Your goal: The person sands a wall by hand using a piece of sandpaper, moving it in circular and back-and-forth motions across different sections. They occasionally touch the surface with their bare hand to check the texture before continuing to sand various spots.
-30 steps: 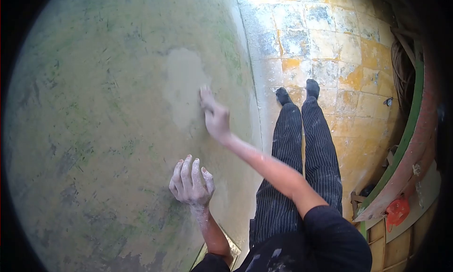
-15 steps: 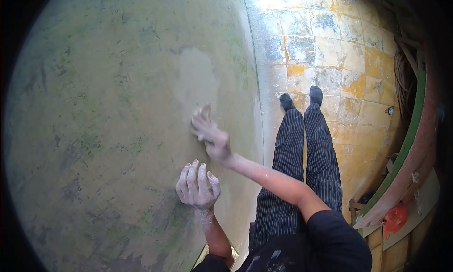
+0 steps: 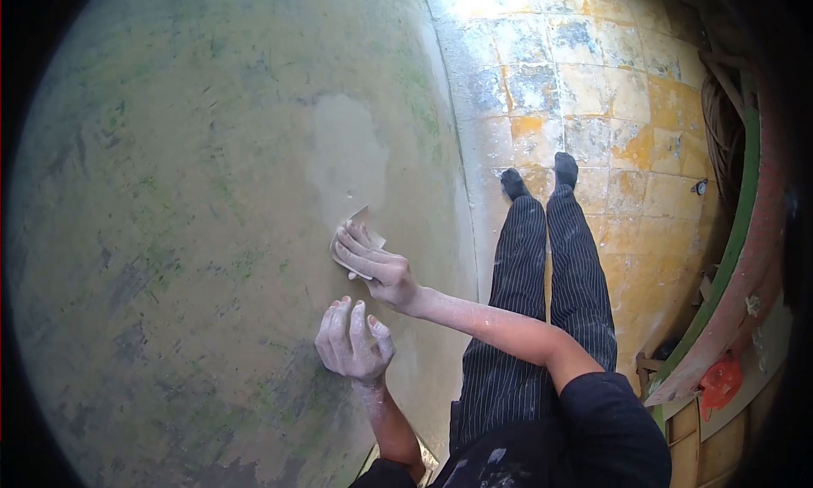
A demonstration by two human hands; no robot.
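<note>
My right hand point(image 3: 373, 263) presses a folded sheet of sandpaper point(image 3: 375, 238) flat against the wall point(image 3: 212, 234). The sheet's pale edges stick out past the fingers; the rest is under the hand. Just below, my left hand point(image 3: 354, 342) leans on the wall with its fingers slightly bent and apart, holding nothing. White dust coats both hands and the right forearm. Above the right hand, the wall has a smooth pale grey patch point(image 3: 343, 149); around it the surface is dull grey-green with dark scuffs.
The floor point(image 3: 593, 200) is worn yellow and white tile, meeting the wall along a seam. My legs point(image 3: 542, 302) in striped trousers stand on it. At right are a curved green-and-pink edge point(image 3: 745, 251), a red plastic bag point(image 3: 720, 385) and coiled cable point(image 3: 722, 136).
My right hand has slid slightly down the wall, and the sandpaper under it now shows clearly. My left hand stays in nearly the same place.
</note>
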